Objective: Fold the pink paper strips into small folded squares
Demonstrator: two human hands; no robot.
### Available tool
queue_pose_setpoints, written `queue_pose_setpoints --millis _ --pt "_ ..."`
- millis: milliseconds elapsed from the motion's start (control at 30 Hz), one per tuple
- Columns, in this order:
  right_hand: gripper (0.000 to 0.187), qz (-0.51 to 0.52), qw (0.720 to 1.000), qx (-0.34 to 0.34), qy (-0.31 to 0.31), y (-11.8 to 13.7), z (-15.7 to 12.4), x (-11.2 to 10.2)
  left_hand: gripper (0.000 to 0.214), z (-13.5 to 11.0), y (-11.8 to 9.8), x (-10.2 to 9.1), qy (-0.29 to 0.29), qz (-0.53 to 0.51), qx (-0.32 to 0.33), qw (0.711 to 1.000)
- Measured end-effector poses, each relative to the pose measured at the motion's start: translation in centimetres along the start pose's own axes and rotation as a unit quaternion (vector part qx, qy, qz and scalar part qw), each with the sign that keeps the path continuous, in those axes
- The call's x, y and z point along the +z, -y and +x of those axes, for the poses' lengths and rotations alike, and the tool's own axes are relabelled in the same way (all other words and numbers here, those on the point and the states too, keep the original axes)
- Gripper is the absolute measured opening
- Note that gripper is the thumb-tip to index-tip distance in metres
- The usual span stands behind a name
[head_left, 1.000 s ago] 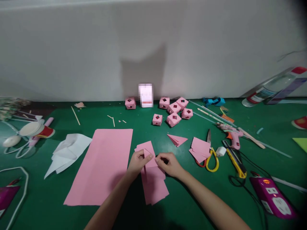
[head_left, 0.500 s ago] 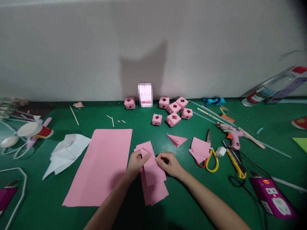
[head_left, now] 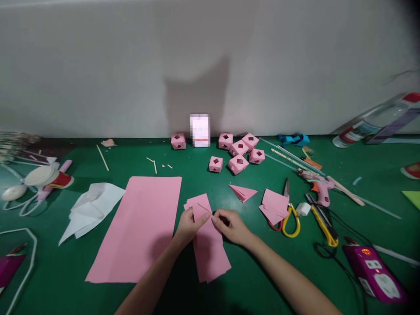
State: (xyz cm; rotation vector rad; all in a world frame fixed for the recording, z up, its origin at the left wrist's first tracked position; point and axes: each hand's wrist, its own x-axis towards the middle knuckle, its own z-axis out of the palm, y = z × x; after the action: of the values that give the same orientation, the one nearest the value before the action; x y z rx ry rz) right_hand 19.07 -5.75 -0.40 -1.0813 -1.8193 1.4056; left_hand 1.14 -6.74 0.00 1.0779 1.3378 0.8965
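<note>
On the left of the green tabletop (head_left: 249, 288), well short of the back edge, lie large pink paper sheets (head_left: 141, 227), flat; they should be light, and the side edges look the best place to lift one. To their right, well forward of the back edge, is the pink paper strip (head_left: 209, 234) in the hands, over a loose stack of strips (head_left: 216, 264). It is probably light and fairly stiff, easily creased or torn, and apt to slide on its neighbours; holding it by the edges, near the far end, seems kindest.

The left hand (head_left: 190, 223) is mostly closed: its thumb presses on the strip's face near the far end, the fingers tucked at or behind the left edge. The right hand (head_left: 231, 225) has its fingers curled, thumb and forefinger tips together, apparently nipping the strip's right edge opposite the left thumb. Right of that hand, farther back, lies a folded pink paper piece (head_left: 243, 192); beyond it, small pink paper cutouts (head_left: 275, 203) rest partly over yellow-and-red-handled scissors (head_left: 291, 223).
</note>
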Motion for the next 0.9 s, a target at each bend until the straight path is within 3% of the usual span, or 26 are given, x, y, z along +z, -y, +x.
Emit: queue_pose_setpoints --millis 200,900 --pt "0.036 -0.02 1.0 -0.002 -0.008 0.03 0.06 -0.01 0.029 0.04 -0.08 -0.05 0.019 0.019 0.023 0.999" --pt "0.031 0.028 0.999 0.001 0.03 -0.1 0.03 -0.42 0.028 0.13 0.02 -0.4 0.009 0.009 0.0 1.0"
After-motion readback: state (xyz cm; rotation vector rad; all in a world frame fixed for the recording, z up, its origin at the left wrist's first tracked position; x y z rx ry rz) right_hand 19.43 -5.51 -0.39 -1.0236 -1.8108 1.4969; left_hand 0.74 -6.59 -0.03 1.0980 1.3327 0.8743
